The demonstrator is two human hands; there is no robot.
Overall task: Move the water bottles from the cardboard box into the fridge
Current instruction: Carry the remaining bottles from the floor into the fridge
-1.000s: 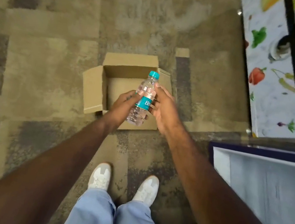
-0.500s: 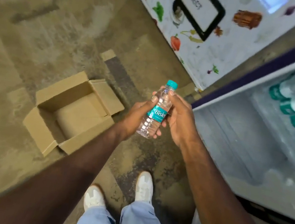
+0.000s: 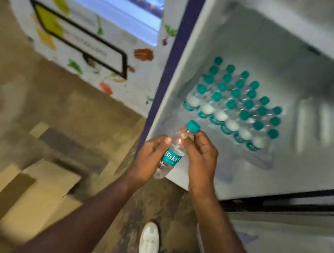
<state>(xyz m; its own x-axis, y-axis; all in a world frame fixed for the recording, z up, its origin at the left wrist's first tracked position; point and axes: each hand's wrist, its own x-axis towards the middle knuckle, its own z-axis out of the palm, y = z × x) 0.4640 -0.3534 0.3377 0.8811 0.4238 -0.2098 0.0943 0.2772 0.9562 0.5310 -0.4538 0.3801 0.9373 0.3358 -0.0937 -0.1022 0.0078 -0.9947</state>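
A small water bottle (image 3: pixel 173 152) with a teal cap and a teal label is held up in the air by two hands. It leans a little, with the cap pointing up and away from the person. The bottle is right at the front edge of the open fridge (image 3: pixel 263 54), not yet inside it.

The left hand (image 3: pixel 151 159) wraps its fingers around the lower half of the bottle, with the thumb pressed on the front just above the label. The right hand (image 3: pixel 201 154) holds the upper part, with its fingers curled around the neck just under the cap. Both hands grip the same bottle and are very near each other.

Just past the hands, deeper in the fridge, many more bottles (image 3: pixel 236 107) stand upright in tidy rows. They all have teal caps, and they stand close together on the white fridge floor.

Below and to the left of the hands, the cardboard box (image 3: pixel 22 196) lies on the floor with its flaps open. It looks blurry.

Farther off to the left, past the hands, stands a white machine (image 3: pixel 85 29) with pictures of fruit and vegetables on it.

Under the hands, a white shoe (image 3: pixel 149 241) and a bit of a blue trouser leg show on the dark floor.
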